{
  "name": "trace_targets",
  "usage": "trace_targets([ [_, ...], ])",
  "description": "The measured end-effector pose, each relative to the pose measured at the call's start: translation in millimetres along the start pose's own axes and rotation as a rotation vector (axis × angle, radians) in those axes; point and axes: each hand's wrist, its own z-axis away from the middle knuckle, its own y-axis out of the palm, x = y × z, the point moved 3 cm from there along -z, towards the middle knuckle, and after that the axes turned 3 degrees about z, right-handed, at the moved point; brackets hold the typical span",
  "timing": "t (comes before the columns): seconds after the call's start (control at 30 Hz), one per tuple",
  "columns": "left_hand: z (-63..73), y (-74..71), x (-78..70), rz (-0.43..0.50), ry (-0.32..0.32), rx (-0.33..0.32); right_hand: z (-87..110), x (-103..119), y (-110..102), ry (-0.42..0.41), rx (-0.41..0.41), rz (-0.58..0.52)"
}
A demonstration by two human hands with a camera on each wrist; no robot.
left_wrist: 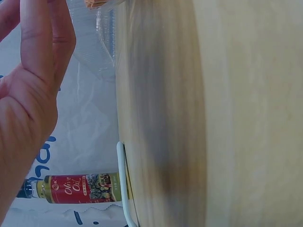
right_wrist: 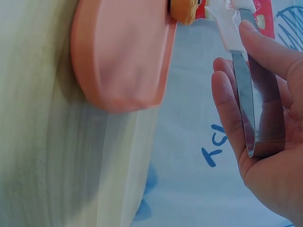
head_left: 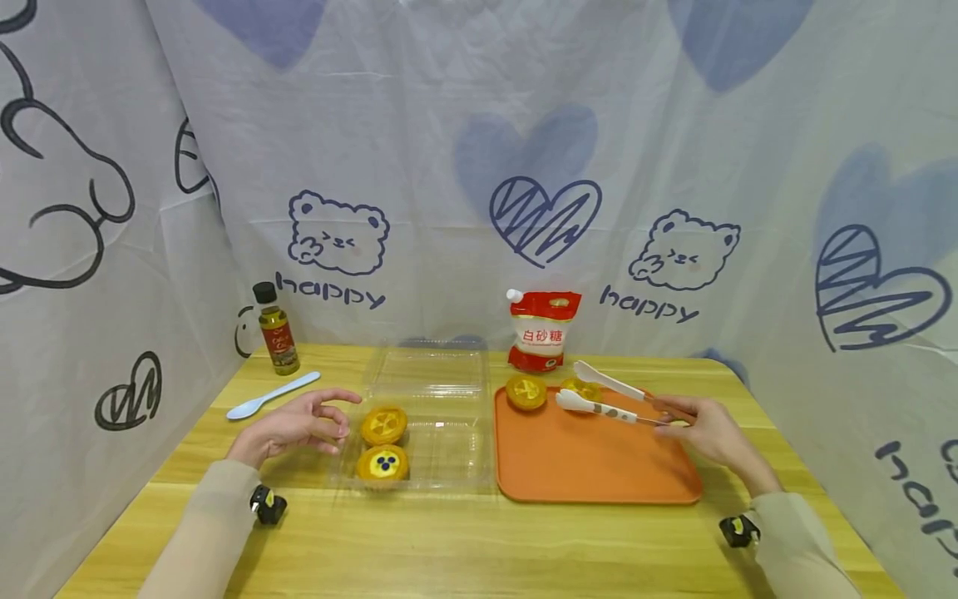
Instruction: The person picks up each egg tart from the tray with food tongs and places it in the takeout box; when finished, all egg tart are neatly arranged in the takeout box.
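Note:
My right hand [head_left: 711,428] holds metal food tongs [head_left: 599,408] with white tips by their bent end, above the orange tray [head_left: 591,466]. The tong tips are spread apart around an egg tart [head_left: 581,388] at the tray's back; whether they touch it I cannot tell. Left of it sits another tart [head_left: 526,391]. A clear plastic box [head_left: 460,453] stands left of the tray with its lid raised. In its left side are a tart with yellow pieces [head_left: 384,424] and one with dark berries [head_left: 383,463]. Beside that box, my left hand [head_left: 299,423] has loosely bent fingers and holds nothing.
A pale blue spoon [head_left: 273,395] lies at the left, with an olive oil bottle [head_left: 279,333] standing behind it. Behind the tray stands a red and white sugar pouch [head_left: 540,331]. A printed curtain [head_left: 434,150] closes off the table's back and sides.

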Motion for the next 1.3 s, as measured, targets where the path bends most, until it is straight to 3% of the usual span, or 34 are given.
trace_targets([
  [0.8,1.3,1.5,-2.2,0.002,0.003,0.000,-3.2,-16.6,-1.9,0.049,0.058,0.059],
  [1.3,0.7,0.9,-1.1,-0.006,0.002,-0.006,-5.3,-18.2,1.7,0.044,0.042,0.078],
])
